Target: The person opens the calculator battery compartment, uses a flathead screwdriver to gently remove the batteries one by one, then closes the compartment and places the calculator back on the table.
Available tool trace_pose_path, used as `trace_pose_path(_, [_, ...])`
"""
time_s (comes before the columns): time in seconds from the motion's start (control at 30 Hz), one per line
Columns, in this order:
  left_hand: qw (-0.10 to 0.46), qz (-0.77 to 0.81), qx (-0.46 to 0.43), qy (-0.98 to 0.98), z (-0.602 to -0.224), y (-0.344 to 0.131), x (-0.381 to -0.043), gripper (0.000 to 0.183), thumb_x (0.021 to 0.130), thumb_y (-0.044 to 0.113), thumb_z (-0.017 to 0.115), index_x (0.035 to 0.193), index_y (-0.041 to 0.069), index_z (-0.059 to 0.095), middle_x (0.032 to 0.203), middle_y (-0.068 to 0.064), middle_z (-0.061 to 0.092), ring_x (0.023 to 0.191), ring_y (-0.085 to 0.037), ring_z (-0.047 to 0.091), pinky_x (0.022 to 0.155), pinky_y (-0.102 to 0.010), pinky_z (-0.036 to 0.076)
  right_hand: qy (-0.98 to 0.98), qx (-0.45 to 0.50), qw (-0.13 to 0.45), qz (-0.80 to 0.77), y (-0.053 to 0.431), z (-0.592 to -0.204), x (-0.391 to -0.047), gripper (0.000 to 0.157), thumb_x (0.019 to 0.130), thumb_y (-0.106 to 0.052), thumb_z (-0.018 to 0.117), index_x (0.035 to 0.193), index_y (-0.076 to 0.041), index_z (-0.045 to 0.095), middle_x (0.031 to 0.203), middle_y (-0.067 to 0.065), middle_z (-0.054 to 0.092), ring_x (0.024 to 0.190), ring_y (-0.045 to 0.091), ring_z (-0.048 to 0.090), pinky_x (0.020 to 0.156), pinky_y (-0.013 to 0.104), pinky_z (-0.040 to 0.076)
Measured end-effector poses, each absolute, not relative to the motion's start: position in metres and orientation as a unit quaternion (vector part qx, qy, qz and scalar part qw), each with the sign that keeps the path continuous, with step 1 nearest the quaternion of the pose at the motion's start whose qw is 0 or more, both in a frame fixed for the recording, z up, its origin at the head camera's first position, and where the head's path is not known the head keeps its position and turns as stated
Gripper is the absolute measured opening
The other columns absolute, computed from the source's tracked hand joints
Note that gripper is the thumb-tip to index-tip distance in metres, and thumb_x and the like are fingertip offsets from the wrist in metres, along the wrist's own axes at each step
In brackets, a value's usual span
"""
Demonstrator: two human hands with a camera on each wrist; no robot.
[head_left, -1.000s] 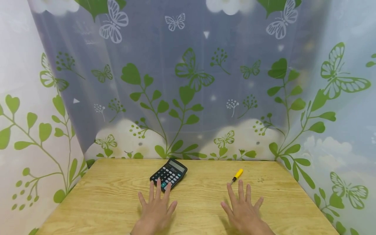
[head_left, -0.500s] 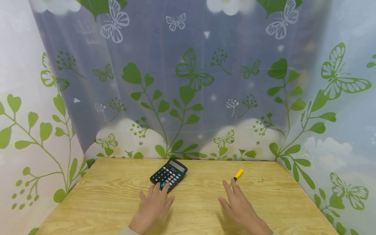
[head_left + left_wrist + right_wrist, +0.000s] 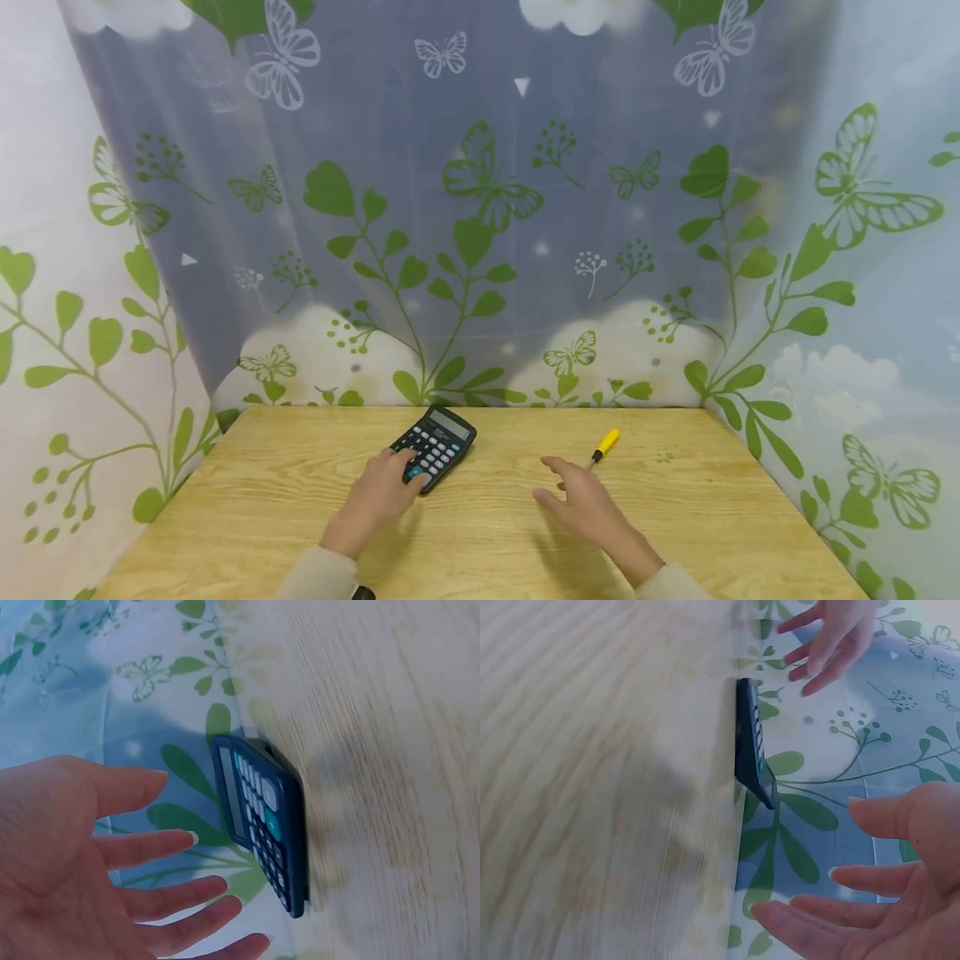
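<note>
On the table lies a black calculator (image 3: 447, 446), its keys facing up and its display end pointing to the back. My left hand (image 3: 372, 497) hovers at its near left side, overlapping its lower keys in the head view. The left wrist view shows that hand (image 3: 52, 847) with fingers spread and a gap between them and the calculator (image 3: 260, 802). A small screwdriver (image 3: 609, 443) with a yellow and black handle lies to the right. My right hand (image 3: 588, 504) is over the table just in front of its tip, fingers loosely extended and holding nothing (image 3: 922, 877).
The wooden table (image 3: 487, 533) ends against a hanging cloth (image 3: 510, 292) printed with butterflies and leaves. More printed cloth encloses the left and right sides. A small black object (image 3: 363, 593) shows beside the left sleeve (image 3: 318, 575).
Both hands were spread flat with fingers forward; they have turned inward with thumbs towards each other. The left hand has moved closer along the calculator's left side. The calculator and screwdriver stay put.
</note>
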State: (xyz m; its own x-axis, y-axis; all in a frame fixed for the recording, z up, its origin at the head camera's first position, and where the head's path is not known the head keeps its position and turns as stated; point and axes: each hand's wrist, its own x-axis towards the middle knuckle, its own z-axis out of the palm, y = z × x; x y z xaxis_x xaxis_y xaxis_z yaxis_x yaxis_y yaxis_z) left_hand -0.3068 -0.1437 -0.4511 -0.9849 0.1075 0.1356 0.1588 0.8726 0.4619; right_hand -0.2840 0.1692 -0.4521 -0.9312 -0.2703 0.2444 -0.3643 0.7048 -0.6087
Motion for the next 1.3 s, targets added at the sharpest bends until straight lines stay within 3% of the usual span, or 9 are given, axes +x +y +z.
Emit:
trace_pose_path(0.23, [0.051,-0.261,-0.06,-0.962,-0.455,-0.153,-0.321,0.049,0.1,0.022,0.067,0.142,-0.001,0.056,0.141,-0.033,0.053,0.127,-0.055,0.053,0.102,-0.069,0.052,-0.9,0.17,0.036,0.4,0.159,-0.452,-0.293,0.048,0.099,-0.023,0.072,0.137,0.003,0.059,0.131,0.033,0.063,0.102,0.042,0.074,0.081,0.049,0.066])
trace_pose_path(0.5, [0.055,-0.265,-0.059,-0.961,-0.451,-0.163,-0.342,0.043,0.101,0.017,0.065,0.139,-0.002,0.057,0.131,-0.029,0.058,0.119,-0.045,0.06,0.101,-0.063,0.055,-0.897,0.143,0.042,0.416,0.14,-0.457,-0.31,0.043,0.097,-0.018,0.073,0.134,0.001,0.061,0.129,0.031,0.065,0.1,0.038,0.074,0.075,0.043,0.067])
trace_pose_path(0.77, [0.048,-0.301,-0.063,-0.95,-0.451,-0.175,-0.366,0.044,0.103,0.014,0.06,0.14,-0.008,0.053,0.142,-0.033,0.055,0.133,-0.051,0.052,0.111,-0.063,0.048,-0.897,0.136,0.042,0.419,0.125,-0.466,-0.325,0.043,0.096,-0.016,0.073,0.132,0.003,0.062,0.124,0.032,0.066,0.098,0.04,0.073,0.08,0.047,0.065])
trace_pose_path(1.3, [0.04,-0.315,-0.045,-0.947,-0.465,-0.17,-0.387,0.043,0.104,0.014,0.058,0.141,-0.009,0.052,0.142,-0.033,0.055,0.129,-0.05,0.056,0.108,-0.062,0.051,-0.897,0.107,0.042,0.427,0.1,-0.478,-0.343,0.045,0.094,-0.015,0.072,0.131,0.007,0.059,0.123,0.034,0.065,0.104,0.044,0.072,0.085,0.052,0.064])
